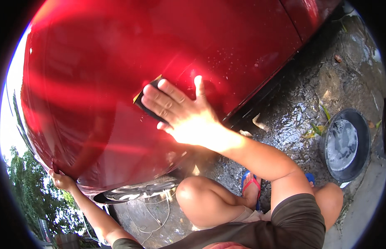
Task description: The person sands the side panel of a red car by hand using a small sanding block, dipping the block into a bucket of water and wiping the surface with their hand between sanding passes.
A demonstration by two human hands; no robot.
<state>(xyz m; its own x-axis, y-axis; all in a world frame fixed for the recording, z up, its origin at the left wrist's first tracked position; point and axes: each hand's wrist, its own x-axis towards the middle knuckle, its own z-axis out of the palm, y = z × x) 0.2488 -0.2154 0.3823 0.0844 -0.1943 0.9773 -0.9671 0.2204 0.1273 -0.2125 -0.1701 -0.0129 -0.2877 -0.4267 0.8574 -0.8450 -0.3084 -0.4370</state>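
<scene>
A glossy red car panel [131, 50] fills the upper left, with water drops near its middle. My right hand [180, 110] lies on it with fingers stretched over a dark flat pad [148, 108] with yellowish edges, pressing it to the paint. The thumb stands apart from the fingers. Most of the pad is under the fingers, so I cannot tell if it is a sponge or a sanding block. At the far left, my left hand [63, 181] rests with curled fingers on the car's outer edge; its fingertips are partly hidden.
A dark round basin [365, 155] with cloudy water stands on the wet ground [280, 135] at the right. My bent knee [193, 191] and a foot in a blue flip-flop [244, 181] are close below the car. A headlight [143, 191] and a thin loose cord [162, 226] lie nearby.
</scene>
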